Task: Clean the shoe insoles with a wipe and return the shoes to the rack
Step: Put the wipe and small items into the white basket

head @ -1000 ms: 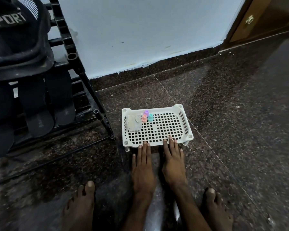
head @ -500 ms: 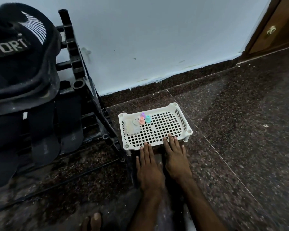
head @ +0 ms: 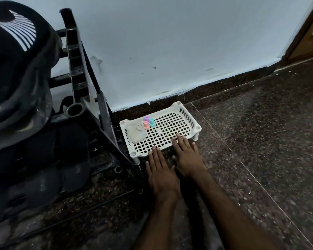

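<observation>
A white perforated tray (head: 192,117) on short legs stood on the dark speckled floor (head: 260,150), just beside the foot of the black shoe rack (head: 76,69) and close to the pale blue wall (head: 170,42). At the tray's left end lay a clear flat packet (head: 136,135) with pale contents; whether these were wipes could not be told. Right beside it stood three small bottles in a tight cluster: a purple one (head: 146,118), a pink one (head: 146,125) and a teal one (head: 152,123). The rest of the grid was bare.

The left hand (head: 161,175) and the right hand (head: 187,157) lay flat, palms down and side by side, fingers straight and grasping nothing. Their fingertips reached the tray's near rim, the right ones resting on the grid.

The shoes were on the rack: a large dark shoe (head: 20,73) on an upper shelf, dark sandals (head: 72,159) leaning on the lower one.
</observation>
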Tool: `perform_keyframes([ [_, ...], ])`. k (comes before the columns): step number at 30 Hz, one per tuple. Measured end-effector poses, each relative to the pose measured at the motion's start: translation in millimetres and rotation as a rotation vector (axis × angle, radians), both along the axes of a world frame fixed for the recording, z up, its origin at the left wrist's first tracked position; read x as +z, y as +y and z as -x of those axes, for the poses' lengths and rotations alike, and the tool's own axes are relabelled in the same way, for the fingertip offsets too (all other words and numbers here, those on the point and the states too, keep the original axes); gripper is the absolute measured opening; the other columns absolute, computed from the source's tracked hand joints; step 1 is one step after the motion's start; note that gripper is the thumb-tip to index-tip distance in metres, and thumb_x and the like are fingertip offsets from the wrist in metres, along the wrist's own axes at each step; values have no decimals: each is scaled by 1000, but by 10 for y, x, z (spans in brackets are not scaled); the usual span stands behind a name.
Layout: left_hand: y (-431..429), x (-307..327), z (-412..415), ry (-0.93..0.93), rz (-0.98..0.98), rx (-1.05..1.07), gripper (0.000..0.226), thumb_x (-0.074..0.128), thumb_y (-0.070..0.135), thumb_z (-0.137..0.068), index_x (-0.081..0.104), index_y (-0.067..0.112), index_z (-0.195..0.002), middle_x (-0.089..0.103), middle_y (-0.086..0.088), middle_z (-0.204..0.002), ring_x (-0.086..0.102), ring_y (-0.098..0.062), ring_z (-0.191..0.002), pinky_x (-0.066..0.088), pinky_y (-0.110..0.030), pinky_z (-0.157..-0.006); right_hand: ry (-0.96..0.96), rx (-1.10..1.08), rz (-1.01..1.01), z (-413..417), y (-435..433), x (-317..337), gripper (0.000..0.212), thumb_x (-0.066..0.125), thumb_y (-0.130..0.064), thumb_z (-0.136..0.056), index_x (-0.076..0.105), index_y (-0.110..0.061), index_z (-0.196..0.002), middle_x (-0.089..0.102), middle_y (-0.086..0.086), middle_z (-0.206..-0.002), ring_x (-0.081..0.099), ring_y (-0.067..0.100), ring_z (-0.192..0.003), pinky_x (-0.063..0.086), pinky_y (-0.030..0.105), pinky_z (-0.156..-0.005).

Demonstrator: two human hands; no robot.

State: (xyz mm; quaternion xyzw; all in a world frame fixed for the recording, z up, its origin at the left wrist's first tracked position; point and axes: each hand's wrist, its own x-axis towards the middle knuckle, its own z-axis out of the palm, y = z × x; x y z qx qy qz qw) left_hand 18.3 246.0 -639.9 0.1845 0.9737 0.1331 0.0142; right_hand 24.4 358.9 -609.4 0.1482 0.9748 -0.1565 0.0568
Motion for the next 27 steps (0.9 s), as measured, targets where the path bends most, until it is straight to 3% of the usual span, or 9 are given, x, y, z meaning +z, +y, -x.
perform_keyframes([
  [5,12,-9,266,18,5,15,67,34,37,-84,58,-2,-134,54,-15,-143,54,-30,-130,6,-36,-115,-29,6,12,266,35,28,71,40,-36,-103,0,-20,-159,-10,4,-166,-9,21,-153,-4,45,-121],
  [10,2,25,344,-83,38,-30,68,33,37,-84,57,0,-135,53,-14,-144,53,-28,-131,5,-37,-115,-26,2,-2,338,34,12,74,42,-38,-102,-3,-19,-158,-12,4,-165,-10,21,-152,-2,45,-121],
  [14,-3,41,415,-115,45,-19,76,28,43,-82,54,-1,-137,51,-15,-146,52,-29,-133,14,-39,-112,-65,19,-30,378,71,39,77,43,-41,-101,-5,-19,-158,-14,4,-165,-11,21,-152,-2,46,-122],
  [17,-12,107,439,-142,48,9,84,9,50,-86,22,2,-154,18,-13,-163,19,-28,-151,0,-38,-115,-86,27,-29,385,58,67,82,45,-43,-100,-7,-19,-158,-16,4,-165,-12,21,-152,-3,46,-122],
  [20,20,153,467,-171,73,11,68,16,44,-105,-8,6,-156,-14,-9,-165,-12,-23,-152,-7,-37,-120,-102,17,-43,384,26,72,85,46,-47,-98,-8,-18,-158,-17,4,-164,-13,22,-152,-2,49,-123],
  [27,106,604,360,-120,18,-94,62,21,24,-107,-14,6,-155,-20,-10,-163,-16,-23,-151,-6,-38,-123,-67,-75,-55,293,-58,373,74,37,-43,-103,-5,-16,-158,-11,1,-166,-11,21,-152,-5,46,-121],
])
